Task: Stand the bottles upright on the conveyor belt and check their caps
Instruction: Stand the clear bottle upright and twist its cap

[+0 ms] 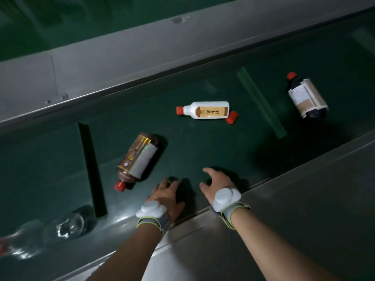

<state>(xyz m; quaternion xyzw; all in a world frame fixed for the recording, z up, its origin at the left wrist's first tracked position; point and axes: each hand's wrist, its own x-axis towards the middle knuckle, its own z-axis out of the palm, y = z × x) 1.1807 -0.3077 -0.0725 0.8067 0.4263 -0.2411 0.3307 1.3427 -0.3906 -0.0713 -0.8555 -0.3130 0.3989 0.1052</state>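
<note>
Several bottles lie on their sides on the dark green conveyor belt [203, 151]. A brown bottle [138, 157] with a red cap lies just left of my hands, cap toward me. A white bottle [205, 110] with a red cap lies in the middle, and a second red cap [232, 117] shows behind its base. A dark bottle [307, 98] with a pale label lies at the far right. A clear glass bottle [46, 232] lies blurred at the lower left. My left hand [168, 191] and my right hand [217, 183] hover over the near belt edge, fingers spread, holding nothing.
A grey metal rail [284, 199] borders the belt on my side and another grey rail [121, 63] runs along the far side. A black cleat [92, 169] crosses the belt at left and a green cleat [261, 102] at right. Both wrists carry white sensor bands.
</note>
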